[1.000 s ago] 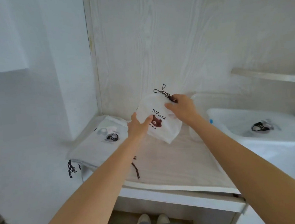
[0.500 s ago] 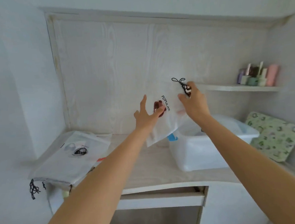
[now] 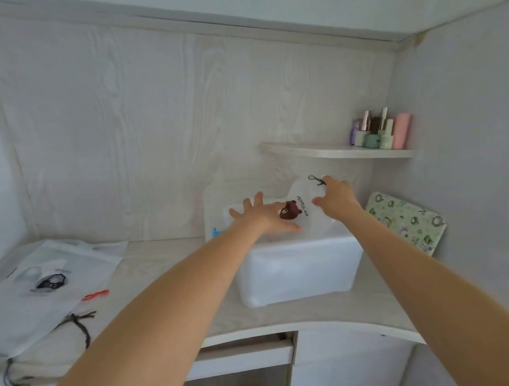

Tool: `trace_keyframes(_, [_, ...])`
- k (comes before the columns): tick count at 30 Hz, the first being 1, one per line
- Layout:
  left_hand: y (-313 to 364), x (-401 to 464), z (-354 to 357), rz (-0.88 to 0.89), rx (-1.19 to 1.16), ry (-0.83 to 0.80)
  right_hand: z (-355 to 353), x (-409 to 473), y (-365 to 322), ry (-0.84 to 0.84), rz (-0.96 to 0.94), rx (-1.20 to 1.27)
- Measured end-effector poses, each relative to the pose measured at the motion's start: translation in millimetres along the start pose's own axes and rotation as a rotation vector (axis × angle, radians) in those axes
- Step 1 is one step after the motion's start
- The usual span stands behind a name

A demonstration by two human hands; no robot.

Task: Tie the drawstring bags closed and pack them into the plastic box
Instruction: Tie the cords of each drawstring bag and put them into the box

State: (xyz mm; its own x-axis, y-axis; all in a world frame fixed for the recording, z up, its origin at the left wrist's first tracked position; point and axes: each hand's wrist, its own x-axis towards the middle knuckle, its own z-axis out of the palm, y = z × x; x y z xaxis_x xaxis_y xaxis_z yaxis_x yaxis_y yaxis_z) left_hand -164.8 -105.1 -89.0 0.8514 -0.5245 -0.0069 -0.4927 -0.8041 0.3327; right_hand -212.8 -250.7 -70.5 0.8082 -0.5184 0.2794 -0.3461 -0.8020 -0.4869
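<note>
The grip on the tied bear-print bag [image 3: 305,210] is split: the left hand [image 3: 264,218] lies flat with fingers spread against its face, the right hand [image 3: 336,200] pinches its top beside the knotted cord [image 3: 317,180]. The bag stands half lowered over the plastic box [image 3: 298,268] on the table [image 3: 161,261], so packing is the step in hand. Next it likely needs pressing down and letting go; the untied bags [image 3: 47,288] wait at the left

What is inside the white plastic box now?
The lower part of the bear-print drawstring bag dips into the plastic box, held by the left hand and right hand. The frosted walls hide anything deeper.
</note>
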Motion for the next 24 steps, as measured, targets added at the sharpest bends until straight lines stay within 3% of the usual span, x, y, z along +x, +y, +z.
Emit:
trace_keyframes(3, [7.9,7.9,9.4,0.01,0.045,-0.077,5.6,3.9,13.2,-0.028,0.0,-0.247])
trace_keyframes(7, [17.4,17.3,17.8,-0.026,0.21,-0.143,7.9,8.0,31.5,-0.08,-0.241,-0.449])
trace_keyframes(11, [20.9,30.6,18.0,-0.17,0.305,-0.265,9.0,15.9,38.4,-0.22,-0.314,-0.484])
trace_keyframes(15, [16.9,25.7,11.5,-0.192,0.433,-0.382,13.4,23.2,30.5,-0.383,-0.312,-0.539])
trace_keyframes(19, [10.2,23.4,10.9,-0.125,0.49,-0.333,18.4,25.1,26.8,-0.476,-0.305,-0.592])
trace_keyframes(22, [4.3,27.2,12.3,-0.052,0.384,-0.283,15.0,23.0,25.0,-0.492,-0.274,-0.597])
trace_keyframes(24, [1.4,24.2,5.5,0.002,0.228,-0.168,10.7,18.2,23.1,-0.436,-0.262,-0.535])
